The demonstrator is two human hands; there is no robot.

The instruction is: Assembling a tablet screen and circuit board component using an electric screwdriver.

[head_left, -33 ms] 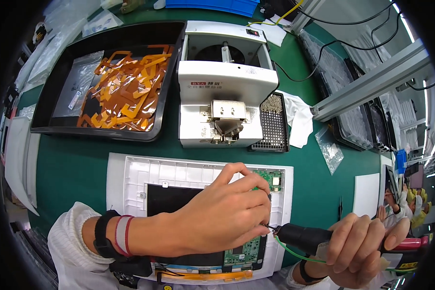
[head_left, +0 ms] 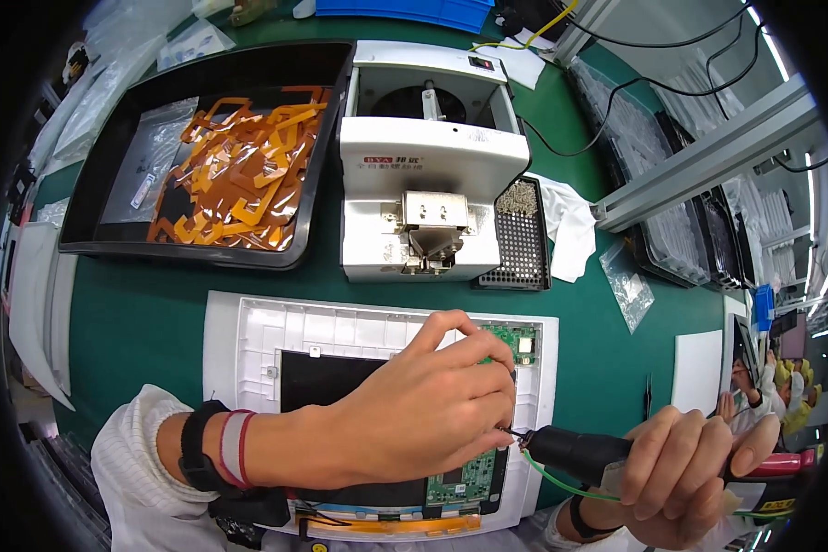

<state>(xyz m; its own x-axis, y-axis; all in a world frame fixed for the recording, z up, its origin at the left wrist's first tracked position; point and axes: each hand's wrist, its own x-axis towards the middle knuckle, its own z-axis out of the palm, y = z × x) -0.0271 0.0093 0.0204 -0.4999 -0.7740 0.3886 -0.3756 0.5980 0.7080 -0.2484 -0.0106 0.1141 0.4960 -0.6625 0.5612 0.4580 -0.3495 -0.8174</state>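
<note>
The right hand (head_left: 685, 474) is wrapped tightly around a black electric screwdriver (head_left: 580, 454); its tip meets the pinched fingertips of the left hand (head_left: 432, 414). What those fingertips hold cannot be told; beneath them lies a green circuit board (head_left: 469, 480) in a white housing (head_left: 248, 340).

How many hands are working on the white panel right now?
2. The left hand pinches over the green circuit board on the white panel; the right hand grips a black-tipped power screwdriver beside it.

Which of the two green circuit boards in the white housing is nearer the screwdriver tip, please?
The lower green board, beneath the left hand, just below the screwdriver tip; the other sits in the housing's top-right corner.
</note>
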